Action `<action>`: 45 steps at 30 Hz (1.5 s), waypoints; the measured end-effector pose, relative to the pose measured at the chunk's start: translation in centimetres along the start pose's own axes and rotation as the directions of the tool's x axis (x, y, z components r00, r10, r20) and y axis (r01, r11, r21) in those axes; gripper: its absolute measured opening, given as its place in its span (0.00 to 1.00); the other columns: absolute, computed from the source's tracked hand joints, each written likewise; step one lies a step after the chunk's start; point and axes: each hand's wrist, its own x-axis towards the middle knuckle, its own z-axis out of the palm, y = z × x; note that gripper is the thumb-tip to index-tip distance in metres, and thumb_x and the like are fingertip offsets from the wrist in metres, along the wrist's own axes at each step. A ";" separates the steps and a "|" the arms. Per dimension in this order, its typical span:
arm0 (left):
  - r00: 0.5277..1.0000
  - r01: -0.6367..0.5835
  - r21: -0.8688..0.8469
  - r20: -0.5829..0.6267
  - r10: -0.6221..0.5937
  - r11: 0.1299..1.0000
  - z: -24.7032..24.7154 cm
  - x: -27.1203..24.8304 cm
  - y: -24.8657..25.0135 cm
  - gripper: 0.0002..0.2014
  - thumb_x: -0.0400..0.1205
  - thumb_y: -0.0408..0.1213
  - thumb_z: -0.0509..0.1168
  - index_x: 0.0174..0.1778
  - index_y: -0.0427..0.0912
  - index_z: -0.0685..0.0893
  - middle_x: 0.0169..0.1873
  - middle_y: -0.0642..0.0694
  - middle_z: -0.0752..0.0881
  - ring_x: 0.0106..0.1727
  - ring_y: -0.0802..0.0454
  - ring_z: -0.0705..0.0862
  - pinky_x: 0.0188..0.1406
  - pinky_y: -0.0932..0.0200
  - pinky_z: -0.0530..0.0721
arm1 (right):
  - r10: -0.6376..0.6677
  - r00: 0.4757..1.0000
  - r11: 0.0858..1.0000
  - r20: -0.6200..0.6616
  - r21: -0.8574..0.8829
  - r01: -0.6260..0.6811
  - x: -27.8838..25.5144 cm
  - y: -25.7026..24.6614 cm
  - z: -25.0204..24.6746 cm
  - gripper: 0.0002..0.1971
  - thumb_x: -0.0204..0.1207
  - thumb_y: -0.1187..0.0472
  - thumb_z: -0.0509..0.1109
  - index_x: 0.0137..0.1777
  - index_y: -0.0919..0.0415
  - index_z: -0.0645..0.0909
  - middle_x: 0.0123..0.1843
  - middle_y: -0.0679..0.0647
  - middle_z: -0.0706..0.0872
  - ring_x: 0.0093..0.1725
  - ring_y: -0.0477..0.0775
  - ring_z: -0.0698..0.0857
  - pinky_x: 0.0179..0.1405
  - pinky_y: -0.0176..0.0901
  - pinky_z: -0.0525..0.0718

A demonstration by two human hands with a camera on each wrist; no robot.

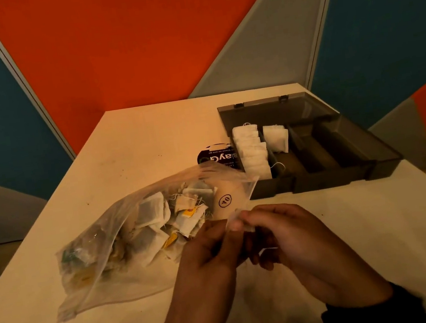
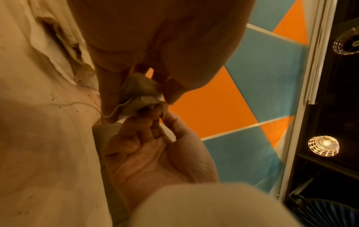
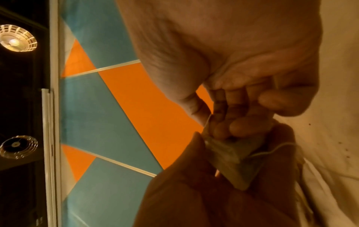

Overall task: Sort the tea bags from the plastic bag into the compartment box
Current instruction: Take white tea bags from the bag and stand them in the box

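Both hands meet low in the middle of the head view, above the table. My left hand [image 1: 224, 231] and right hand [image 1: 251, 225] each pinch the same small tea bag [image 1: 237, 221] between thumb and fingertips. The wrist views show that crumpled tea bag [image 2: 139, 95] [image 3: 229, 156] with its thin string [image 2: 114, 109] trailing. The clear plastic bag [image 1: 124, 240] lies to the left, mouth towards the hands, with several tea bags inside. The dark compartment box [image 1: 343, 174] stands open at the back right. White tea bags fill its leftmost compartment [image 1: 252, 153], and a few stand in the second [image 1: 276, 139].
A dark round packet with white lettering [image 1: 215, 157] lies between the plastic bag and the box. The box lid [image 1: 275, 109] is folded back behind it. The cream table [image 1: 148, 132] ends against orange, blue and grey wall panels.
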 end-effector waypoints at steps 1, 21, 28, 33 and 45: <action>1.000 -0.019 0.013 0.009 0.018 1.000 -0.2 0.0 0.1 0.12 0.76 0.50 0.63 0.43 0.59 0.93 0.45 0.48 0.92 0.49 0.54 0.90 0.53 0.57 0.86 | 0.001 1.000 0.999 0.008 0.034 -0.002 0.1 0.0 0.0 0.10 0.77 0.52 0.70 0.45 0.55 0.90 0.37 0.57 0.92 0.36 0.55 0.88 0.35 0.45 0.81; 0.980 0.181 -0.296 -0.032 -0.199 0.938 -1.3 0.8 0.1 0.14 0.73 0.40 0.65 0.41 0.37 0.94 0.43 0.33 0.92 0.47 0.38 0.92 0.50 0.42 0.89 | -0.417 0.904 0.751 0.096 -0.524 0.402 0.3 -0.6 -2.1 0.03 0.72 0.50 0.75 0.42 0.38 0.85 0.50 0.32 0.82 0.51 0.31 0.78 0.47 0.34 0.74; 0.971 0.213 -0.276 -0.051 -0.235 0.937 -1.1 0.8 0.5 0.16 0.83 0.34 0.61 0.37 0.37 0.93 0.39 0.33 0.92 0.44 0.36 0.91 0.39 0.50 0.92 | -0.365 0.923 0.833 0.123 -0.400 0.383 -0.2 -0.7 -2.3 0.03 0.70 0.55 0.77 0.38 0.47 0.85 0.41 0.40 0.88 0.44 0.38 0.84 0.46 0.40 0.79; 0.965 0.225 -0.274 -0.072 -0.253 0.935 -1.3 0.6 0.7 0.14 0.81 0.38 0.63 0.40 0.38 0.94 0.44 0.31 0.91 0.48 0.30 0.90 0.43 0.40 0.91 | -0.357 0.933 0.869 0.039 -0.352 0.347 0.1 -0.7 -3.2 0.02 0.72 0.57 0.76 0.39 0.51 0.87 0.39 0.41 0.89 0.41 0.36 0.86 0.39 0.27 0.79; 0.962 0.228 -0.252 -0.093 -0.258 0.940 -1.2 0.7 0.8 0.16 0.84 0.38 0.62 0.35 0.46 0.94 0.34 0.40 0.92 0.36 0.40 0.91 0.37 0.41 0.90 | -0.336 0.940 0.875 -0.048 -0.384 0.294 0.0 0.6 -2.3 0.02 0.72 0.53 0.76 0.42 0.48 0.86 0.41 0.38 0.88 0.43 0.35 0.85 0.38 0.27 0.80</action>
